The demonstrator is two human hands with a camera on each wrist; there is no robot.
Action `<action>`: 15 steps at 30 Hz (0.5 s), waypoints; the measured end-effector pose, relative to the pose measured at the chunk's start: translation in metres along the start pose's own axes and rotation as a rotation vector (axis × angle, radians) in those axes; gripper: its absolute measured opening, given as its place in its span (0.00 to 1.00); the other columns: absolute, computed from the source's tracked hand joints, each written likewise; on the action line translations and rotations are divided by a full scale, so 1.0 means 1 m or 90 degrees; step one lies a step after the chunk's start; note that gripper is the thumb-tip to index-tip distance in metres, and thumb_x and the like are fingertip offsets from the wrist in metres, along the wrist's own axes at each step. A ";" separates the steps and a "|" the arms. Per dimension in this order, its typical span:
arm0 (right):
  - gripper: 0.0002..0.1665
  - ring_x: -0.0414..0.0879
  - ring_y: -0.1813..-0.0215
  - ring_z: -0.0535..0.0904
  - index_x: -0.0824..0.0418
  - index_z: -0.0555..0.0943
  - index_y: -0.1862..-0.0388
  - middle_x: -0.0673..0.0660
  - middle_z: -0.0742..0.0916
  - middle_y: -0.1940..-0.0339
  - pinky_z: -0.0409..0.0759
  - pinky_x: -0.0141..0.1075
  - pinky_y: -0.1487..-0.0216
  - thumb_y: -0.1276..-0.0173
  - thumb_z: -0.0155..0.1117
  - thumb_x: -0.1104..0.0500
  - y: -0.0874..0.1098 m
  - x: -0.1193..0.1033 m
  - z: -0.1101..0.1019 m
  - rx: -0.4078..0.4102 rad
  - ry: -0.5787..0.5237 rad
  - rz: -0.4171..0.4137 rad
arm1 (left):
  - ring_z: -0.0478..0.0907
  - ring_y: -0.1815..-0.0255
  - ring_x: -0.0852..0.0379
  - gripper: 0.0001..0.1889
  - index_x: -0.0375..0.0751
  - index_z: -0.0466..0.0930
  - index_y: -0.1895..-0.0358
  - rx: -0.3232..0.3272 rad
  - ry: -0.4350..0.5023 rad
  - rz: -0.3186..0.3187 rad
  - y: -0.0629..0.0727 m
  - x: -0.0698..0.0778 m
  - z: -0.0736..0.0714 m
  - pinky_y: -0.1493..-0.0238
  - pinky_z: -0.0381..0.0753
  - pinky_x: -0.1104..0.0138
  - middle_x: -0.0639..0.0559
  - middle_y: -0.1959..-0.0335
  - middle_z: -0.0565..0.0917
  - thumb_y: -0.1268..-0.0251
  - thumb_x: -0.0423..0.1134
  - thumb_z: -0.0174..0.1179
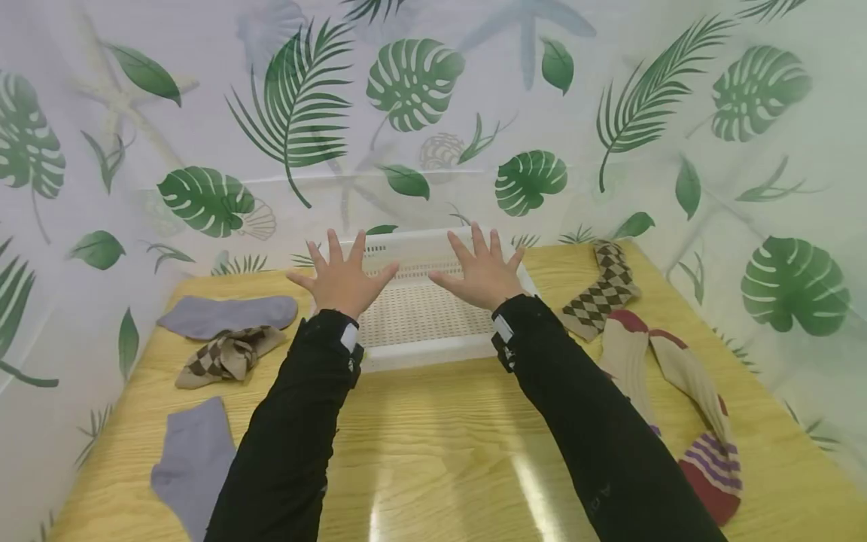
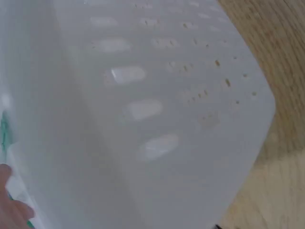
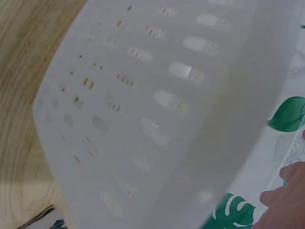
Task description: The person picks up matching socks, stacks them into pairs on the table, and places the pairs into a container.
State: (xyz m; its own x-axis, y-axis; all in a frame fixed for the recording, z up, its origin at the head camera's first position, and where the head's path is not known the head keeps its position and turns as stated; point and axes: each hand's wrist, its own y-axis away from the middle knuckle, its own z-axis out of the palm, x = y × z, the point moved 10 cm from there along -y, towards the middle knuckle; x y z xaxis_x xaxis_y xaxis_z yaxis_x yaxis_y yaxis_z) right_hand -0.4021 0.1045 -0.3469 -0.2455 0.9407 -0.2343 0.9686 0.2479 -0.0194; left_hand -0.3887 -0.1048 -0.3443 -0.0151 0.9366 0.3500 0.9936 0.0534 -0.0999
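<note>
My left hand (image 1: 345, 279) is held over the left part of a white perforated plastic basket (image 1: 427, 351), fingers spread wide. Over the basket's right part my right hand (image 1: 482, 272) is spread the same way, thumb toward the other hand. Neither hand holds anything. A few fingers (image 2: 12, 205) show at the left wrist view's edge, and part of the right hand (image 3: 286, 202) appears in the right wrist view. Whether either hand touches the basket, I cannot tell. The basket's slotted floor shows between the hands.
Left of the basket lie a lavender sock (image 1: 226, 316), a crumpled brown checkered sock (image 1: 226, 357) and another lavender sock (image 1: 193, 459). On the right are a checkered sock (image 1: 603, 290) and two cream socks with dark red (image 1: 626, 354), (image 1: 698, 384). A leaf-printed sheet (image 1: 433, 150) surrounds the wooden table (image 1: 420, 452).
</note>
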 end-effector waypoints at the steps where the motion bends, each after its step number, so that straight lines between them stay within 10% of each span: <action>1: 0.51 0.66 0.22 0.32 0.46 0.43 0.19 0.61 0.41 0.20 0.28 0.74 0.35 0.33 0.42 0.25 0.001 0.002 0.000 -0.005 -0.007 0.003 | 0.28 0.25 0.29 0.45 0.59 0.44 0.21 -0.016 0.008 0.003 0.001 0.001 0.000 0.40 0.33 0.24 0.39 0.21 0.37 0.37 0.74 0.45; 7: 0.45 0.64 0.23 0.49 0.57 0.57 0.23 0.65 0.55 0.22 0.41 0.69 0.30 0.29 0.52 0.34 0.030 0.000 -0.018 0.018 -0.009 -0.057 | 0.58 0.28 0.35 0.32 0.41 0.66 0.29 -0.085 0.018 0.148 0.029 0.039 -0.001 0.34 0.60 0.38 0.37 0.28 0.63 0.31 0.54 0.55; 15: 0.22 0.60 0.42 0.78 0.66 0.80 0.45 0.65 0.82 0.44 0.75 0.53 0.41 0.32 0.64 0.53 0.103 0.018 -0.042 0.131 -0.040 -0.110 | 0.81 0.49 0.52 0.13 0.42 0.83 0.50 0.048 0.075 0.453 0.098 0.116 -0.002 0.46 0.79 0.61 0.49 0.52 0.85 0.35 0.42 0.63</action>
State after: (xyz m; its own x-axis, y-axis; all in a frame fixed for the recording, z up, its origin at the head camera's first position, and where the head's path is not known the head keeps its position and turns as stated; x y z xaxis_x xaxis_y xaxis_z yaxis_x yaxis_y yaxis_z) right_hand -0.3082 0.1564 -0.3124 -0.4115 0.8704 -0.2705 0.9017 0.3455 -0.2601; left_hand -0.2927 0.0086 -0.3119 0.6488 0.7101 0.2735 0.7477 -0.5280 -0.4027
